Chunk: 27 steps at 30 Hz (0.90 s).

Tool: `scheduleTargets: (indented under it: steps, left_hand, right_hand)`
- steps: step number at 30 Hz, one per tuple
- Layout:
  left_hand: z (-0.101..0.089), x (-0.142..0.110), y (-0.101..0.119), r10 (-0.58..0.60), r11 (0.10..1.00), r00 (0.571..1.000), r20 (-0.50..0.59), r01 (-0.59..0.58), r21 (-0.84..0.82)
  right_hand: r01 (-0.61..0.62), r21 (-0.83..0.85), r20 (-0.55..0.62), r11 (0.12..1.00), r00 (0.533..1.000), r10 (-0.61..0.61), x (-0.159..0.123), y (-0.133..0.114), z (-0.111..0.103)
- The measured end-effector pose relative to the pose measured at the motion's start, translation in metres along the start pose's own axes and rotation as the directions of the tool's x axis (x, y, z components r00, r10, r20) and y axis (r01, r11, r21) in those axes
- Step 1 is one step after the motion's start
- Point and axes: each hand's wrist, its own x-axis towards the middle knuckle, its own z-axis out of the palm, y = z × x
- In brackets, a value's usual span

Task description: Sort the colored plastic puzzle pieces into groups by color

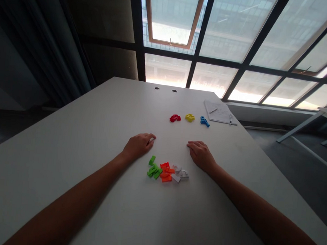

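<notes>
My left hand [139,145] rests palm down on the white table, its fingers loosely extended to the right. A small pale spot shows by its thumb; I cannot tell whether that is a nail or a small object. Across from it, my right hand [202,154] lies flat with fingers stretched to the left, holding nothing. Between and nearer than the hands sits a row of small plastic pieces: green pieces [153,170] closest to my left hand, orange pieces [166,172] in the middle, touching or nearly touching the white pieces [180,173] on the right.
Farther off on the table [110,110] are small piles of red pieces [175,118], yellow pieces [190,117] and blue pieces [204,121]. Paper sheets [219,112] with a pen [231,119] lie at the right edge. Large windows [172,13] stand behind.
</notes>
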Motion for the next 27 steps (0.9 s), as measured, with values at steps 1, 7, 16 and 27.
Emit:
scheduleTargets:
  steps: [1,7,16,27]
  left_hand:
    - [0.0,0.0,0.0,0.003,1.0,1.0,0.0,-0.003,0.002]
    - [0.0,0.0,-0.001,-0.003,1.0,1.0,0.002,0.003,-0.007]
    - [-0.001,0.0,-0.001,-0.008,0.999,1.0,0.01,0.009,-0.035]
    - [-0.001,0.001,0.0,-0.022,0.999,1.0,0.017,0.022,-0.028]
  right_hand:
    - [0.038,0.05,-0.005,0.998,0.999,-0.038,-0.008,-0.004,-0.004]
    - [0.304,0.442,-0.06,0.844,0.949,-0.311,-0.032,-0.032,-0.026]
    - [0.393,0.387,-0.024,0.834,0.909,-0.417,-0.029,-0.046,-0.026]
    - [0.069,0.032,-0.103,0.997,0.993,-0.065,-0.009,0.028,-0.016]
